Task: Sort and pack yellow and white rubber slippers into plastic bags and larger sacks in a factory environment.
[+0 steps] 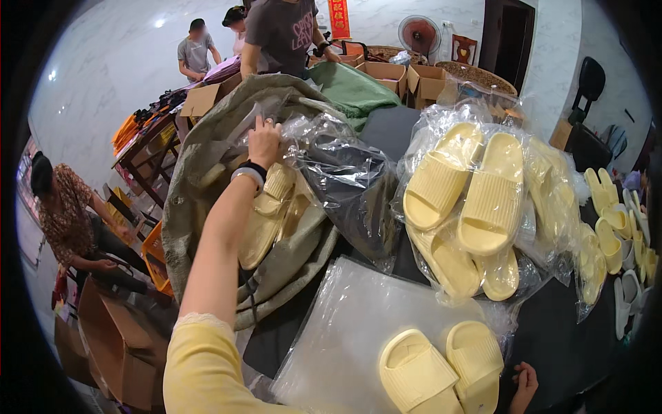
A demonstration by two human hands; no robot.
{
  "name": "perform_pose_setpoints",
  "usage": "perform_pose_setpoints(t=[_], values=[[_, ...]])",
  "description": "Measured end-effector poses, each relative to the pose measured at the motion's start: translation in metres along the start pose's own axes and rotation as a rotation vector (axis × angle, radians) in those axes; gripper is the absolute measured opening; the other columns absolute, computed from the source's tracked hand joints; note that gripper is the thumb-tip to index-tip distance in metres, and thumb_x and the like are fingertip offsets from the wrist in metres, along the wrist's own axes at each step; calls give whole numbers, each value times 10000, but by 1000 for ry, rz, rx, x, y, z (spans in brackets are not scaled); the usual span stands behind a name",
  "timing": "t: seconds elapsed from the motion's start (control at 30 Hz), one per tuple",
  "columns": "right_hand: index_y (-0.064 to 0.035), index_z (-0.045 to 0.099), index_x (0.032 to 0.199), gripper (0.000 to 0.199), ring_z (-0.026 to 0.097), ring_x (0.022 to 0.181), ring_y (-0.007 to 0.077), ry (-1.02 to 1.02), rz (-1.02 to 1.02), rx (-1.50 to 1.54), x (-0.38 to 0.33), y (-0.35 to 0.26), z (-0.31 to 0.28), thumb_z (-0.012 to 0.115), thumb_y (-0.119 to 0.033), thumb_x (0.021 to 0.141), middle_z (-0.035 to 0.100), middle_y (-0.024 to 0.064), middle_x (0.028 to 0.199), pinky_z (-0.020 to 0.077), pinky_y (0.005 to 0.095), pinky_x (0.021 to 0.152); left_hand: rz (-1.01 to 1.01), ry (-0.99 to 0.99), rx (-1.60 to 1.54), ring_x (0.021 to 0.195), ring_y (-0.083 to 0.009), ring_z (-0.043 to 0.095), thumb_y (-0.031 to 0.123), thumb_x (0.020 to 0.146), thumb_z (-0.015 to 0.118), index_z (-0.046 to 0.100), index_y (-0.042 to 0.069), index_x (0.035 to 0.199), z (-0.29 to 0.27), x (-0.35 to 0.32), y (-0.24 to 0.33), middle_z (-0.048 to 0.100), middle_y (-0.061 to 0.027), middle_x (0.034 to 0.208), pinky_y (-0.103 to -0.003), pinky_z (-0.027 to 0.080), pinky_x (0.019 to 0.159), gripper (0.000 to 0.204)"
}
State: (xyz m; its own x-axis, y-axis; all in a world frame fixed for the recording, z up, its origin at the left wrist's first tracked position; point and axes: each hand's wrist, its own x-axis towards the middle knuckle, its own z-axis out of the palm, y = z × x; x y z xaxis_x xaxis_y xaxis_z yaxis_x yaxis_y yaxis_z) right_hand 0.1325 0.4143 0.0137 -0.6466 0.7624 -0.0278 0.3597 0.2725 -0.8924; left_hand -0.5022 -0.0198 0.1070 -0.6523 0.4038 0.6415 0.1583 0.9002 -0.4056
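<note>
My left hand (265,143) reaches over a large olive-grey woven sack (183,200), fingers closed on a clear plastic bag (256,119) at its mouth. Inside the sack, pale yellow slippers (258,231) in clear wrapping show below my wrist. Low on the right, my right hand (525,388) is partly in view with its fingers curled and nothing visible in them. Beside it, a pair of pale yellow slippers (418,369) rests on a stack of clear plastic bags (358,314). A heap of bagged yellow slippers (491,193) lies beyond them.
The table has a black cover (562,352). More yellow and white slippers (610,245) sit at the right edge. Cardboard boxes (121,345) stand lower left, near an orange crate (157,259). A person (283,34) stands behind the sack; other people are at left and back.
</note>
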Motion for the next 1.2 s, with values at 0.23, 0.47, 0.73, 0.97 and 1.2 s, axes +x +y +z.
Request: perform_pose_setpoints(t=[0.23, 0.47, 0.73, 0.97, 1.2], values=[[27, 592, 1127, 321, 590, 873, 184, -42, -74, 20, -1, 2, -4, 472, -223, 965, 643, 107, 1031, 463, 289, 764, 247, 102, -314, 1020, -296, 516, 37, 699, 589, 499, 82, 894, -111, -76, -19, 535, -93, 987, -392, 514, 681, 220], [4, 616, 1060, 217, 519, 730, 65, 19, -55, 217, 12, 41, 1, 510, -142, 940, 635, 41, 918, 428, 196, 674, -89, 140, -597, 871, -378, 606, 192, 685, 685, 545, 102, 1150, -209, -32, -30, 622, -172, 991, -434, 493, 759, 494], [17, 612, 1070, 234, 529, 721, 79, 14, -103, 168, 3, 22, 3, 495, -140, 940, 641, 56, 910, 437, 206, 676, 94, 647, -885, 867, -379, 597, 173, 678, 726, 557, 19, 1057, -255, 78, 71, 600, -199, 1007, -419, 484, 741, 444], [30, 606, 1063, 226, 543, 726, 86, -24, -125, 280, 1, 24, 1, 487, -120, 941, 644, 73, 910, 449, 214, 686, 565, 440, -1176, 1190, -410, 419, 67, 611, 756, 511, 59, 1112, -205, 58, 197, 356, -207, 1378, -404, 400, 950, 558], [29, 614, 1045, 212, 547, 716, 89, -2, -120, 288, 4, 27, 1, 490, -105, 936, 650, 71, 899, 437, 211, 663, 410, 249, -1405, 1256, -417, 369, 135, 629, 763, 443, 24, 940, -138, 33, 249, 326, -261, 1394, -382, 380, 939, 461]])
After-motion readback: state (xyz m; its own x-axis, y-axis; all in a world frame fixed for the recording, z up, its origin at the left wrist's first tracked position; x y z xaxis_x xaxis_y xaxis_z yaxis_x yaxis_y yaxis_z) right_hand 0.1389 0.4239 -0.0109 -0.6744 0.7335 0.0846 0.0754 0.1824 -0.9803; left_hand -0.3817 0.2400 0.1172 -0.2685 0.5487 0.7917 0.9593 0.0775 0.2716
